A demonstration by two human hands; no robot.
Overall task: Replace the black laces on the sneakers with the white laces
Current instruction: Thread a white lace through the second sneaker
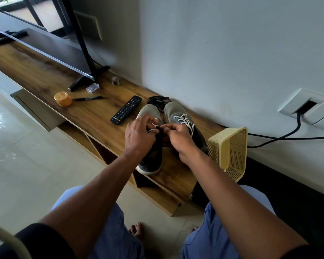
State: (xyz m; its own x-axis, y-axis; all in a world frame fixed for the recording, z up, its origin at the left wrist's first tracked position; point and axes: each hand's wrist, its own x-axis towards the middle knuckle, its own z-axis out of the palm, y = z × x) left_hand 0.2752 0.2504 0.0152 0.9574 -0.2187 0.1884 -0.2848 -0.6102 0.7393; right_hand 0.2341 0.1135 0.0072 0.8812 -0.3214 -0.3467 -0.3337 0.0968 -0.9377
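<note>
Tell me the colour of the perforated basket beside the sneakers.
The basket is pale yellow, lying tipped on its side; the head view shows it clearly.

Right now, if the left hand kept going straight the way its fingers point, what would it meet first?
Probably the right hand: the left hand points right across the left sneaker, the two nearly touching over the white lace. Depth is uncertain.

two sneakers side by side on a wooden tv unit (94, 116). left hand (138, 136) and right hand (178, 139) curled over the left sneaker (150, 161), pinching its white lace (152, 130). right sneaker (178, 113) already laced white. black laces (158, 100) bunched just beyond the toes. remote (126, 110) just left, orange tub (62, 98) and pen (89, 98) farther left, yellow basket (230, 150) tipped over on the right.
</note>
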